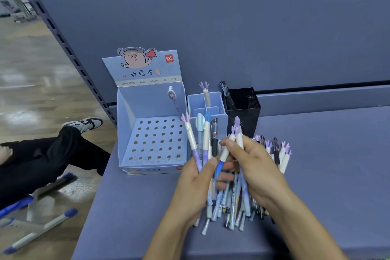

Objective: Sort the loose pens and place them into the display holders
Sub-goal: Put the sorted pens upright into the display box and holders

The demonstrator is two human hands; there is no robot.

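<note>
My left hand [195,183] grips a fanned bunch of pens [203,143], their caps pointing up. My right hand [253,167] pinches two white-capped pens with purple tops [236,139] out of that bunch. More loose pens [232,207] lie on the shelf under both hands, and several [280,154] lie behind my right hand. A blue cardboard display box [156,145] with rows of holes holds one pen [174,99] at its back right. The pale blue plastic holder [219,101] carries one white pen [206,96]. The black mesh cup [247,110] holds one clear pen [225,91].
Everything stands on a blue-grey shelf [316,164] with a back panel [253,17] right behind the holders. The shelf's left edge drops to a wooden floor [38,82], where a person's leg and shoe [63,145] and a blue-tipped stool frame [42,228] sit.
</note>
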